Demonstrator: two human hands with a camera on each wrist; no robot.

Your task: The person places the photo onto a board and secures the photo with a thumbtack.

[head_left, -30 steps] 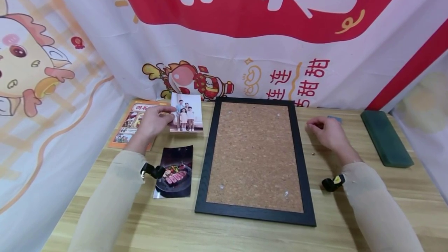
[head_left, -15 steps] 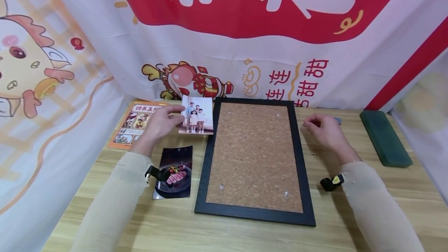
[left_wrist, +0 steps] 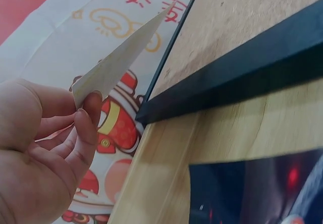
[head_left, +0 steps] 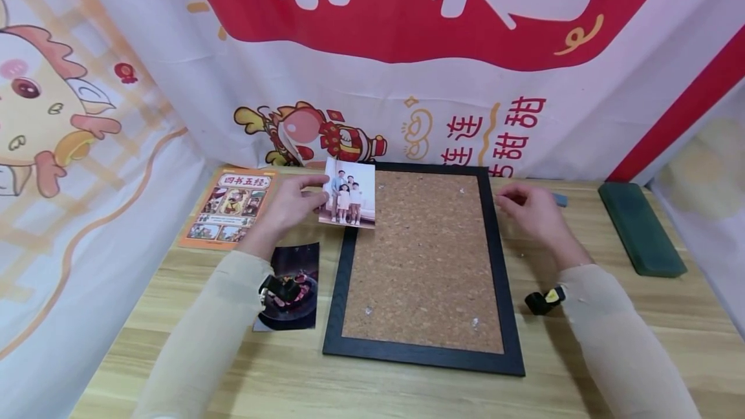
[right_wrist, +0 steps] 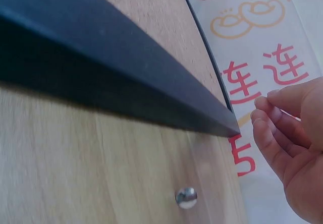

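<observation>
We have the family photo (head_left: 352, 196) in our left hand (head_left: 288, 205), pinched by its left edge between thumb and fingers. From the head view it overlaps the upper left corner of the black frame (head_left: 340, 290) and a little of the cork board (head_left: 427, 264); from the left wrist it looks raised and tilted, its pale back showing. It should weigh next to nothing. The sheet stands out straight from our pinch without drooping, so we judge it fairly stiff, though a hard squeeze could crease it. The printed face is probably smooth and apt to take fingerprints, so the edge is the right place to hold, clear of the picture. Our right hand (head_left: 534, 209), beside the frame's right side, has its fingertips drawn close together; we cannot tell whether something small sits between them. A shiny metal pin (right_wrist: 186, 198) lies on the table (right_wrist: 75, 158), small and likely fiddly to lift.
</observation>
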